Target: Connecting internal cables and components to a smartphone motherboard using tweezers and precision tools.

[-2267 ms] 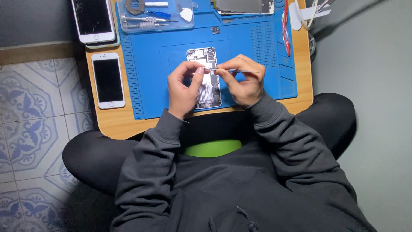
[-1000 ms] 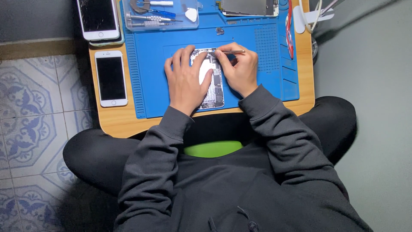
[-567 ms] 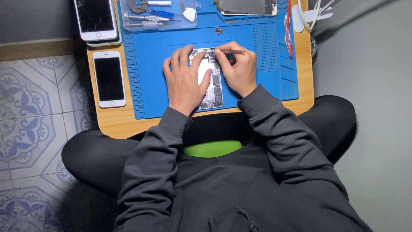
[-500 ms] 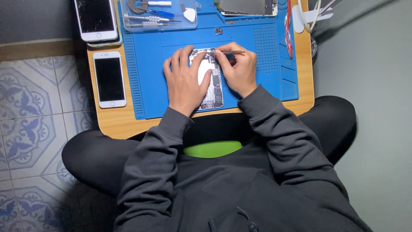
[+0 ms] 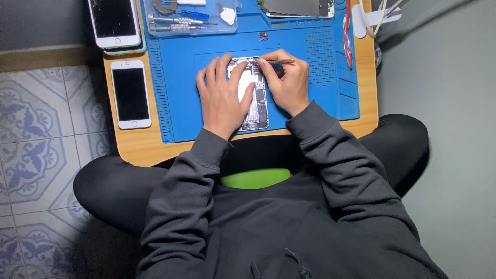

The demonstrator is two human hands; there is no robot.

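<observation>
**Q:** Both hands sit at upper centre of the frame; how are they placed?

**A:** Left hand point(image 5: 223, 98) lies flat, fingers spread, pressing on the opened phone point(image 5: 254, 98). Right hand point(image 5: 285, 82) is closed in a pinch on a thin metal tool point(image 5: 276, 61), whose tip meets the phone's upper edge.

**Q:** Where does the phone lie?

**A:** On the blue work mat point(image 5: 181, 88), inside the mat's outlined central rectangle, long axis running up and down the frame. Its lower end shows between the two wrists; its left side is hidden under the palm.

**Q:** What bounds the mat?

**A:** A wooden lap table point(image 5: 139, 150) shows as a narrow margin at left, bottom and right. The mat's lower edge lies near the table's front edge.

**Q:** Which things occupy the borders?

**A:** Left of the mat, a white phone point(image 5: 131, 94) lies face up on the wood; above it, in the upper left, a second phone with a cracked screen point(image 5: 113, 21). Along the top edge a clear tray point(image 5: 188, 18) holds screwdrivers and a pick. A red-handled tool point(image 5: 347, 31) lies near the mat's right edge.

**Q:** Where is bare room?

**A:** Bare mat lies left of the left hand, and a narrower strip right of the right hand.
</observation>
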